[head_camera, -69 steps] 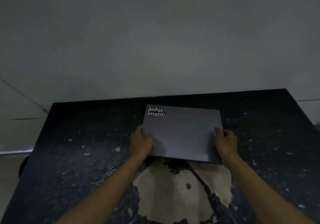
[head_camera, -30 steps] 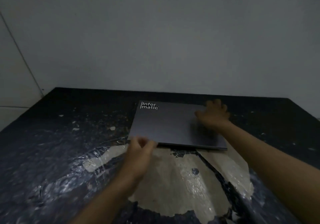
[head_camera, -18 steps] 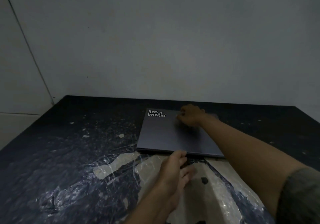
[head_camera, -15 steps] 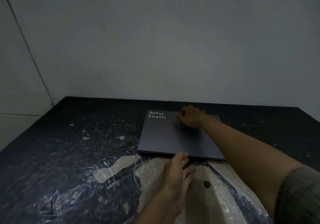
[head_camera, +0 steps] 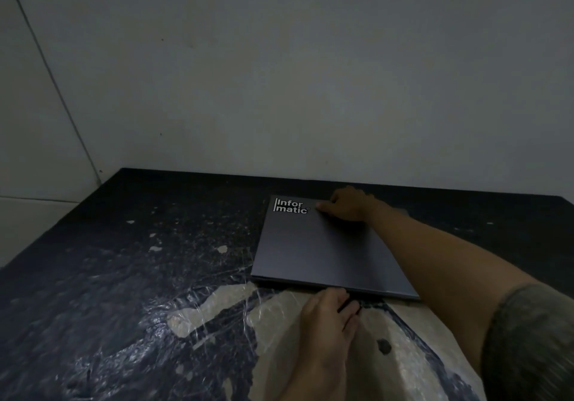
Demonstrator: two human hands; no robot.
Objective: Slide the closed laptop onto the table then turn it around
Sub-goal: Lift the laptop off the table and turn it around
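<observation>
A: Where does the closed laptop [head_camera: 323, 248] lie?

B: Flat on the dark table [head_camera: 124, 264], close to its far edge by the wall [head_camera: 310, 74], right of the middle. The white "Infor matic" lettering [head_camera: 290, 206] sits at its far left corner.

A: And the hands?

B: The right hand [head_camera: 348, 203] reaches across the lid to the far edge, fingers curled over it, thumb flat by the lettering. The left hand [head_camera: 329, 313] touches the near edge with its fingertips [head_camera: 340, 292], fingers together and straight; whether they pinch it, I cannot tell.
</observation>
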